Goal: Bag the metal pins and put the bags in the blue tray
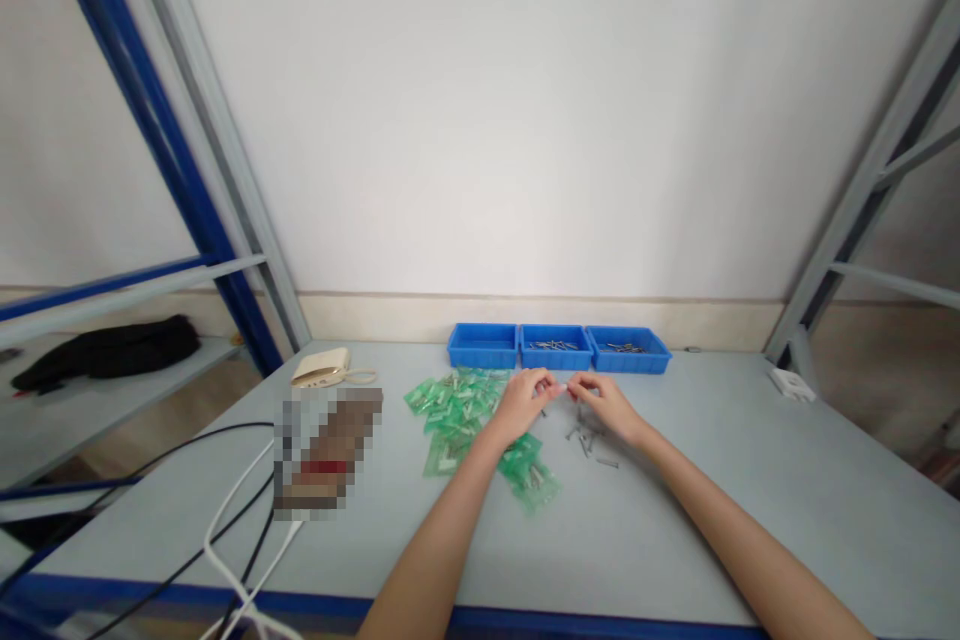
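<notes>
My left hand and my right hand meet fingertip to fingertip above the grey table, pinching something small that is too tiny to make out. Under and left of my left hand lies a pile of small green plastic bags. Several loose grey metal screws lie on the table just below my right hand. Three blue bins stand in a row behind the hands; the middle and right ones hold metal parts.
A beige device sits at the back left of the table, with a blurred-out object in front of it. Black and white cables trail off the front left edge. A small white block lies far right. Shelf posts flank the table.
</notes>
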{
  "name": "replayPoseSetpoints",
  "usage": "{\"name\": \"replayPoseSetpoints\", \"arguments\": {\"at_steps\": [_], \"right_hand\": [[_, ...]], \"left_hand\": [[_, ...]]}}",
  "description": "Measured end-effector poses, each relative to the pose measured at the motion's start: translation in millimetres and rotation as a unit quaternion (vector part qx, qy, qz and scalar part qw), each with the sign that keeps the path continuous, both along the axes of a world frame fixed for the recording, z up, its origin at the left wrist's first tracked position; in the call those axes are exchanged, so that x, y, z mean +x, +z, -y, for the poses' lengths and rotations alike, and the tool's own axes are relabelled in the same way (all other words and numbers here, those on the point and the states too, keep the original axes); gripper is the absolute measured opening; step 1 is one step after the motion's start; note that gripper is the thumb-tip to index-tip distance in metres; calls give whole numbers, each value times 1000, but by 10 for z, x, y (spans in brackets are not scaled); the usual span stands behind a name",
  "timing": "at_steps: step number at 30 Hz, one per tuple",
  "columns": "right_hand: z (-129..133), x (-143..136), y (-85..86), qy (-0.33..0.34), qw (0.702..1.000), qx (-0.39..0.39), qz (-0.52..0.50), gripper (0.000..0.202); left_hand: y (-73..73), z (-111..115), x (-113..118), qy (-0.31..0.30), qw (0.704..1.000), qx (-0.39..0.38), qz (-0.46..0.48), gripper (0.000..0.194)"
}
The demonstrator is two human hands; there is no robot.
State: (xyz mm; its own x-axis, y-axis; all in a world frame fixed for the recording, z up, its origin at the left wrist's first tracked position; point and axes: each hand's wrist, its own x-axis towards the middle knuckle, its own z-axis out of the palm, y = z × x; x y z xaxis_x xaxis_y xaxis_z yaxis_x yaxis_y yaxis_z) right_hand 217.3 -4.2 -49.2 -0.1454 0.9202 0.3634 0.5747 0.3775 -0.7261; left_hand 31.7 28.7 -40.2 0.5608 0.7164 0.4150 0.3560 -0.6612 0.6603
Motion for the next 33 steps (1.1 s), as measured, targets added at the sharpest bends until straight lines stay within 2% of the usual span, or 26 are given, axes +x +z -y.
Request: {"name": "replayPoseSetpoints", "arguments": {"at_steps": [4,6,8,10,12,15,17,19,22,26,29,33], "right_hand": [[-366,38,248,-104,992,2,68,40],[-505,6,405,-178,974,14,141,39],[-548,-58,505,-249,949,48,186,36],[-475,-133,508,-281,936,72,201,33],[-312,-193,408,-247,943,73,209,30],[-37,-227,139,-119,962,50,242,23],[92,-228,-26,-82,963,35,254,20],[162,-237,-120,-64,963,23,261,19],[190,-275,-140,-76,963,19,258,15],[168,-303,-115,-130,955,50,260,12],[145,-280,-112,-122,956,65,258,13],[121,-228,-96,-100,961,60,249,24]], "left_hand": [[-9,-131,-164,3,997,18,-81,20],[-43,-159,-216,-2,994,19,-108,17],[-74,-148,-234,-5,993,22,-118,11],[-94,-115,-234,-3,992,26,-125,5],[-106,-84,-232,8,990,24,-139,3],[-131,-78,-231,33,987,21,-159,4],[-154,-90,-221,46,982,39,-181,4],[-173,-96,-195,54,975,67,-206,5],[-192,-80,-130,49,968,102,-225,9],[-215,-50,-25,47,967,124,-216,12],[-227,-38,38,39,971,124,-200,13],[-227,-24,87,45,978,101,-178,14]]}}
